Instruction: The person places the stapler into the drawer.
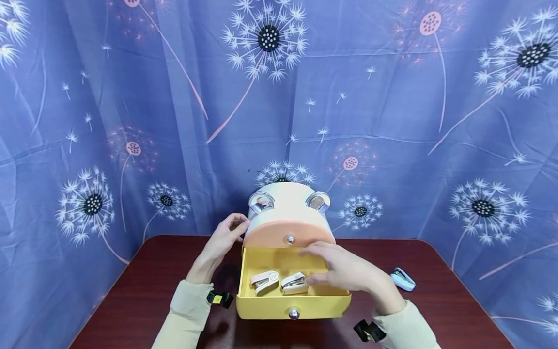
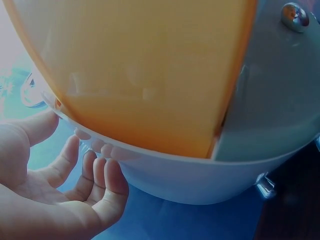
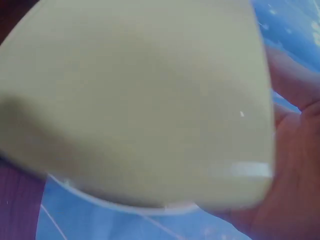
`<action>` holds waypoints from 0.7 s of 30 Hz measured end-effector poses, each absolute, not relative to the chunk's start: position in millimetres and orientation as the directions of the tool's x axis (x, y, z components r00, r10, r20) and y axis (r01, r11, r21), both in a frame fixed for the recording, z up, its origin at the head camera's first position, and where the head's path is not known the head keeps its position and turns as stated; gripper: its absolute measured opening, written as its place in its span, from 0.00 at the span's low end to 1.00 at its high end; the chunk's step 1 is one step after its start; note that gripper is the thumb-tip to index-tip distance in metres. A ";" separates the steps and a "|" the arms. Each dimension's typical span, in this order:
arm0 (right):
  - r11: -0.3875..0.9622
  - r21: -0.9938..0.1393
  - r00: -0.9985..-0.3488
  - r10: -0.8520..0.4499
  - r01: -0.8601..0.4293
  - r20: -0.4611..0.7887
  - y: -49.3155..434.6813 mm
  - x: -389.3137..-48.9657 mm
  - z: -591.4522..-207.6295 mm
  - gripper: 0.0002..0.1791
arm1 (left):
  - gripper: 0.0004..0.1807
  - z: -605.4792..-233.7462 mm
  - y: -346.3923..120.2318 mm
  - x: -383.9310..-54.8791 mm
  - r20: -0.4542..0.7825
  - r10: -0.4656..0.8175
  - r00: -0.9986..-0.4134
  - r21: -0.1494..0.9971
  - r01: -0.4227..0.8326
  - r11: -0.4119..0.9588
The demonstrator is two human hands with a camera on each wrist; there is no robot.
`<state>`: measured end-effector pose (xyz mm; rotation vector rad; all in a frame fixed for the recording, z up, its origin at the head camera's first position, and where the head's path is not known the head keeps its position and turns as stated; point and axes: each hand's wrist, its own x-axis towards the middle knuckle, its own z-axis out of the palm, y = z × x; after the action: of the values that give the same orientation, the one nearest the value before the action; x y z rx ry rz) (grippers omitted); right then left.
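Note:
A small white rounded storage box point(image 1: 287, 206) with silver ears stands on the table, its yellow drawer point(image 1: 266, 308) pulled out. Inside the drawer lie two little staplers: a pale pinkish stapler point(image 1: 265, 282) on the left and a white stapler point(image 1: 294, 284) beside it. My right hand point(image 1: 344, 266) hovers over the drawer's right side with fingers extended, the thumb close to the white stapler; contact cannot be told. At the box's left side, my left hand point(image 1: 224, 237) has its fingertips against or just beside the wall, fingers loosely bent point(image 2: 65, 185).
A light blue stapler point(image 1: 403, 279) lies on the dark red table point(image 1: 444, 300) to the right. Above the yellow drawer is a closed orange drawer front point(image 1: 268, 233) with a silver knob. A blue dandelion-print curtain point(image 1: 375, 106) hangs behind and at both sides.

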<state>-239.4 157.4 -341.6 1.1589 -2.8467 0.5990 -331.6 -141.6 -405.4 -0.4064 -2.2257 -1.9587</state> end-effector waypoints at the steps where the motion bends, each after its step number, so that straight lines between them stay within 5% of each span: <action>1: 0.651 -0.354 -0.732 -0.658 -0.671 0.176 161.9 -237.3 -341.3 0.28 | 0.17 -405.1 -141.9 -331.7 0.276 0.101 -0.956 0.951 0.287 0.115; 12: 0.652 -0.423 -0.772 -0.465 -0.629 0.432 218.6 -227.6 -361.6 0.17 | 0.18 -403.1 -144.2 -332.9 0.268 0.102 -0.958 0.953 0.279 0.119; 21: 0.706 -0.556 -0.891 -0.266 -0.440 0.367 276.2 -235.4 -402.8 0.13 | 0.16 -403.5 -141.5 -331.7 0.270 0.113 -0.956 0.954 0.282 0.099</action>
<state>-235.4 276.2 -402.8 0.5607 -2.6548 0.9630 -331.7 -141.5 -403.5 -0.4035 -2.2301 -1.9862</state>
